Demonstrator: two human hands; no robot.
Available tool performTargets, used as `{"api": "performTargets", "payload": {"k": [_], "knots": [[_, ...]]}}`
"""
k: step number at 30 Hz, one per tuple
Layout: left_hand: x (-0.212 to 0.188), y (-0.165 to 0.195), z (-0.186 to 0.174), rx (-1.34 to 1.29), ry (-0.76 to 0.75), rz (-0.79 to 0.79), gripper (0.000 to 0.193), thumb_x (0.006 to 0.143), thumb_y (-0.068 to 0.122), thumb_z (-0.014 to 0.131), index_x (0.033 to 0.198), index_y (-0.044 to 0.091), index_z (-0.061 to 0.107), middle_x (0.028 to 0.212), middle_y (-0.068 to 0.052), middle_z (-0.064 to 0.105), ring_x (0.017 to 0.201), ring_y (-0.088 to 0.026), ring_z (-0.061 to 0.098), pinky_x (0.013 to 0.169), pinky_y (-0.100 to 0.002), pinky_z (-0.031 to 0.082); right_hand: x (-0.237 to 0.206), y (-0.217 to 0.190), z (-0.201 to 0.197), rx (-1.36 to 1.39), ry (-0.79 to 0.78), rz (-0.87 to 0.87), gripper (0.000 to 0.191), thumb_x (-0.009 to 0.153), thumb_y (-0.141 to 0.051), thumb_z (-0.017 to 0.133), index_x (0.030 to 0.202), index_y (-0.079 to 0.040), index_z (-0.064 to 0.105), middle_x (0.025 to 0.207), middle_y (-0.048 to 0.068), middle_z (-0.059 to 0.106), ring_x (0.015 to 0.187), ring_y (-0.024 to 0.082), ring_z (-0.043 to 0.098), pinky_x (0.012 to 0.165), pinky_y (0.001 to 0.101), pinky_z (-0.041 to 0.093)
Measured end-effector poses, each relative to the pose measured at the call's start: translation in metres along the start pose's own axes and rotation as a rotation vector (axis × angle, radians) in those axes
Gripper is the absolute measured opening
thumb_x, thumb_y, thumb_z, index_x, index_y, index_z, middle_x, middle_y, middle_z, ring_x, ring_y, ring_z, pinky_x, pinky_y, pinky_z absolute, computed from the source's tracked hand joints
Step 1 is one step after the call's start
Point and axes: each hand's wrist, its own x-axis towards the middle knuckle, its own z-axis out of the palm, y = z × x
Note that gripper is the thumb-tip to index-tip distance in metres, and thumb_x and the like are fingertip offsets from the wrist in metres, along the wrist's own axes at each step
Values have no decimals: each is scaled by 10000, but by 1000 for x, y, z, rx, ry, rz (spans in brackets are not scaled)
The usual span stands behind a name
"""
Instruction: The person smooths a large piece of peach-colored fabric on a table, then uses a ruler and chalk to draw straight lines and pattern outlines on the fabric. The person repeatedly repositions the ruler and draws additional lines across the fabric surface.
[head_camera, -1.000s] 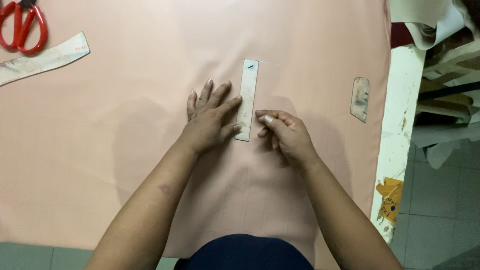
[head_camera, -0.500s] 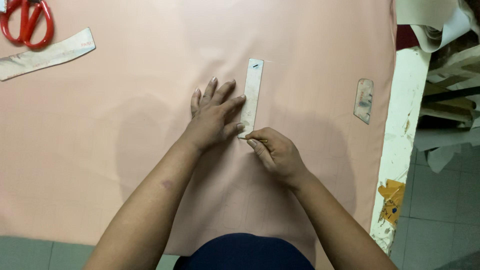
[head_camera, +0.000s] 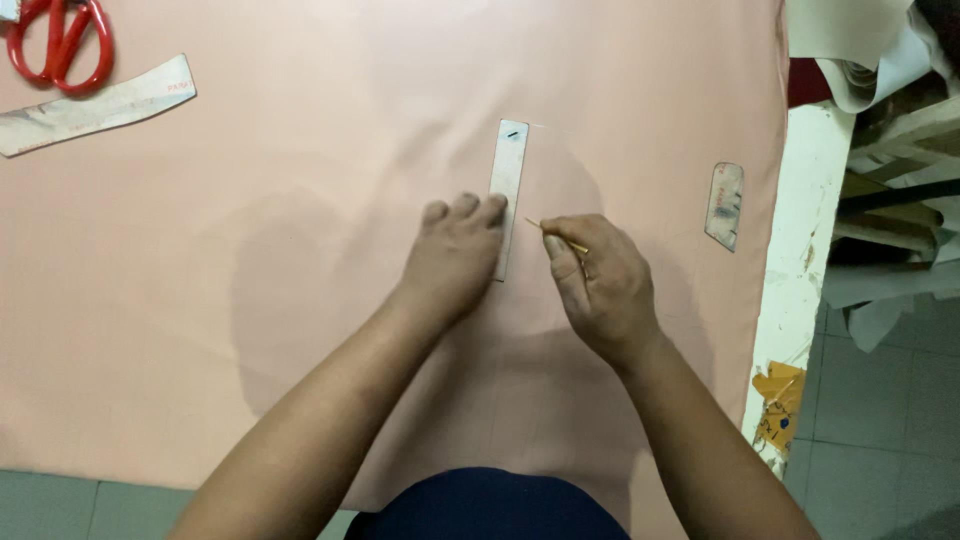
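Pinched shut, the right hand (head_camera: 598, 290) has its grip on a thin yellowish marker (head_camera: 556, 233), tip pointing toward the template strip (head_camera: 507, 190) and just beside its right edge. The left hand (head_camera: 455, 255) lies flat and open, gripping nothing, fingertips pressing the strip's lower part onto the pink cloth (head_camera: 300, 250).

The strip lies upright near the cloth's middle. It looks like thin card: light, fairly stiff, likely to slide on the smooth cloth unless pressed. Flat pressure along its length would suit it better than a pinch. The cloth looks soft and apt to wrinkle.

Right of the strip lies a small grey piece (head_camera: 724, 205), near the desk (head_camera: 800, 300) edge. Far left of it, red scissors (head_camera: 55, 45) and a long paper piece (head_camera: 95, 105). Nothing crowds the strip.
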Motion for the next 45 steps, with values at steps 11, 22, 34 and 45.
{"api": "performTargets", "payload": {"k": [11, 22, 34, 45], "knots": [[16, 81, 78, 709, -324, 131, 395, 929, 192, 571, 1266, 17, 682, 1202, -210, 615, 1043, -396, 535, 811, -623, 402, 50, 12, 43, -103, -575, 75, 167, 926, -267, 677, 935, -136, 782, 936, 16, 758, 932, 256, 627, 907, 409, 432], [17, 63, 68, 617, -362, 163, 447, 969, 158, 549, 1392, 13, 568, 1327, -182, 584, 1122, -344, 563, 873, -508, 466, 56, 17, 56, -211, -423, -100, 166, 948, -271, 685, 888, -135, 758, 889, 9, 734, 880, 223, 643, 944, 427, 402], [30, 27, 29, -61, 156, -60, 332, 974, 115, 512, 1164, -158, 514, 1306, -452, 491, 633, -362, 675, 567, -517, 584, 143, 74, 63, -193, -129, -121, 151, 1004, -204, 728, 930, -75, 753, 859, 58, 750, 759, 238, 693, 850, 423, 486], [27, 20, 21, -10, 165, 20, 182, 925, 74, 525, 908, -91, 598, 1440, -451, 429, 619, -322, 686, 545, -459, 591, 134, 86, 45, -354, -42, -149, 173, 1034, -161, 670, 927, -33, 715, 873, 103, 740, 747, 246, 687, 817, 449, 531]]}}
